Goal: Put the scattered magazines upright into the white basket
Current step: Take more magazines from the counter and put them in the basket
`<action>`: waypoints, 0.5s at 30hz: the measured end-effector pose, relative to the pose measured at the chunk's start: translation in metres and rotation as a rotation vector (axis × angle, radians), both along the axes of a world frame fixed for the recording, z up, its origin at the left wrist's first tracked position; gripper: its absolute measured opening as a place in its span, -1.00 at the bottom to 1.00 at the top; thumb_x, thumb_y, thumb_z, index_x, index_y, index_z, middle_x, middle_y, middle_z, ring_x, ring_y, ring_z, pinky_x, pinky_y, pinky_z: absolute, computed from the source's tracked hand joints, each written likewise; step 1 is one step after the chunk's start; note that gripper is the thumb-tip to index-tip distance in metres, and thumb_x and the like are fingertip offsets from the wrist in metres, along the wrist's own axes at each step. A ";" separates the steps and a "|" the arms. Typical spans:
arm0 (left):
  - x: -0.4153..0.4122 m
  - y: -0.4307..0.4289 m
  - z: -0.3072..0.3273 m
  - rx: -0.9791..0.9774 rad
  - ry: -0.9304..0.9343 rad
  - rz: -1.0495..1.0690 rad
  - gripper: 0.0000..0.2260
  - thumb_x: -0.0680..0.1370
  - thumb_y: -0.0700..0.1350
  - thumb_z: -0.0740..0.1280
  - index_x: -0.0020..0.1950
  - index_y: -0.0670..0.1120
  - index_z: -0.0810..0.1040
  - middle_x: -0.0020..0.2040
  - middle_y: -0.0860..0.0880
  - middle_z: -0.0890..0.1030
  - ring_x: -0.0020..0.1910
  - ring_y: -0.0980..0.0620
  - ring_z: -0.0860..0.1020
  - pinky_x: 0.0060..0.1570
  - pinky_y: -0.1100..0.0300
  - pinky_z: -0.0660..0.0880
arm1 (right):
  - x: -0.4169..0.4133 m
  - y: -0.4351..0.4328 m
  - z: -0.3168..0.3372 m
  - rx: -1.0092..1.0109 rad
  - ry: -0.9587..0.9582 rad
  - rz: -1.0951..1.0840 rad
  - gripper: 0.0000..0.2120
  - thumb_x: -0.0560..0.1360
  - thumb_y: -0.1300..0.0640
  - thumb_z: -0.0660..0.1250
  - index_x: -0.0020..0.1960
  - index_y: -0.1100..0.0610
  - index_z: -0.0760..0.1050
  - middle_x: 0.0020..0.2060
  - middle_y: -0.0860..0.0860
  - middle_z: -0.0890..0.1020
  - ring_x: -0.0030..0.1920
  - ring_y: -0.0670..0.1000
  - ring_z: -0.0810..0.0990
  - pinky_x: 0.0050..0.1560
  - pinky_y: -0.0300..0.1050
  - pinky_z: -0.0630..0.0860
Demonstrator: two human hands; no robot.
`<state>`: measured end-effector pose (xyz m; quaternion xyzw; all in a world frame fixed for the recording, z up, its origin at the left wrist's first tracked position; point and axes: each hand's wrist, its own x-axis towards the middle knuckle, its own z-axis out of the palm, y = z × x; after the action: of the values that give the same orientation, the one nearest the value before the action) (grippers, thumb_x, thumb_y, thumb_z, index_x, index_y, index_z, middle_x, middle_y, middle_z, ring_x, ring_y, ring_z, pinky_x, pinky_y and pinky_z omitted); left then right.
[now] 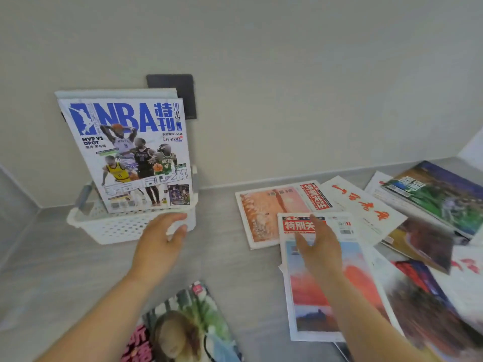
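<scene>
Basket [115, 228]: white perforated plastic, matt.
NBA magazine [130, 152]: glossy printed paper cover.
Magazines [366, 207] along desk's right edge: paper, some glossy, some matt.
Desk [65, 270]: smooth grey, matt.
Wall [287, 87]: plain, matt.

1 white basket [117, 228], approx 2 mags upright [130, 152], approx 8 mags flat [269, 212], 1 dark wall plate [183, 87].

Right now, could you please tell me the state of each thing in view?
white basket: upright, holding magazines.
NBA magazine: standing in the basket, leaning back.
left hand: grips the basket's front rim.
right hand: open, fingers spread over the sunset magazine.
sunset magazine: flat, atop the pile.
portrait magazine: flat, alone near the left arm.
other magazines: flat, scattered, overlapping.
</scene>
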<state>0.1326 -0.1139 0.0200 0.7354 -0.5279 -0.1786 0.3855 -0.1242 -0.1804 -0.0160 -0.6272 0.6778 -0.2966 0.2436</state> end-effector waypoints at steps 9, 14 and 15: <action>-0.150 0.031 -0.063 0.465 -0.056 -0.255 -0.51 0.51 -0.07 0.22 0.41 -0.04 0.16 0.41 -0.06 0.34 0.37 -0.01 0.31 0.29 0.24 0.26 | -0.109 0.047 -0.049 0.179 0.396 -0.027 -0.20 0.43 -0.32 0.05 0.46 0.11 -0.12 0.50 0.13 0.01 0.49 0.10 -0.04 0.47 0.06 -0.12; -0.209 0.029 -0.068 0.483 -0.151 -0.158 -0.49 0.48 0.01 0.25 0.39 -0.01 0.18 0.39 -0.03 0.35 0.37 -0.03 0.27 0.33 0.16 0.23 | -0.115 0.053 -0.048 0.193 0.400 0.052 -0.22 0.46 -0.29 0.03 0.47 0.12 -0.19 0.50 0.10 -0.03 0.50 0.08 -0.07 0.47 0.03 -0.16; -0.215 0.030 -0.068 0.486 -0.104 -0.108 -0.49 0.47 -0.02 0.28 0.38 -0.03 0.20 0.37 -0.05 0.36 0.36 -0.07 0.30 0.34 0.12 0.25 | -0.117 0.053 -0.048 0.188 0.390 0.064 -0.23 0.46 -0.28 0.04 0.47 0.11 -0.18 0.50 0.10 -0.02 0.50 0.08 -0.06 0.47 0.02 -0.15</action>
<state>-0.0828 -0.0842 -0.0483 0.7853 -0.5273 -0.2825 0.1597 -0.2415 -0.1276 -0.0643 -0.6684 0.7165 -0.0970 0.1746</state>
